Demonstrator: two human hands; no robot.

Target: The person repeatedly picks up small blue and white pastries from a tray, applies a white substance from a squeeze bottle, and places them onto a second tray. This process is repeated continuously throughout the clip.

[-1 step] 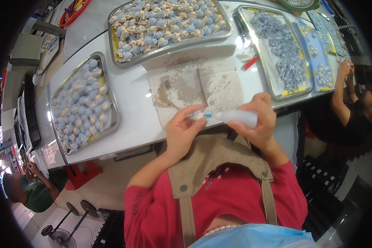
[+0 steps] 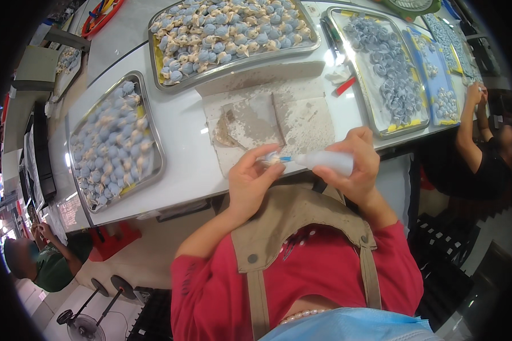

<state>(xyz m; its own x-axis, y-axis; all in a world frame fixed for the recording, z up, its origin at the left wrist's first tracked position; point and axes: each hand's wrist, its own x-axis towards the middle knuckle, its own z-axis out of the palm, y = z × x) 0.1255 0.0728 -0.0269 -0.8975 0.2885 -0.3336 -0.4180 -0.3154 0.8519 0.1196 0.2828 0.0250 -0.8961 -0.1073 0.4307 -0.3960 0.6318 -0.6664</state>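
Observation:
My right hand [image 2: 355,162] is wrapped round a translucent white squeeze bottle [image 2: 331,162], tilted on its side. Its thin blue nozzle [image 2: 287,159] points left, at the fingertips of my left hand [image 2: 255,177]. Those fingers are closed on a small cream-coloured piece [image 2: 273,158], mostly hidden by the thumb and forefinger; nozzle and piece look to be touching or very close. Both hands are raised at the table's near edge, before a stained, opened-out cardboard sheet [image 2: 307,122].
Metal trays of small blue-grey and cream pieces stand at left [image 2: 159,150] and back [image 2: 242,62]. Another tray [image 2: 375,116] at right holds grey-blue cup-shaped pieces, beside a blue tray [image 2: 438,91]. A red-handled object [image 2: 345,86] lies near it. Other people sit at far left and far right.

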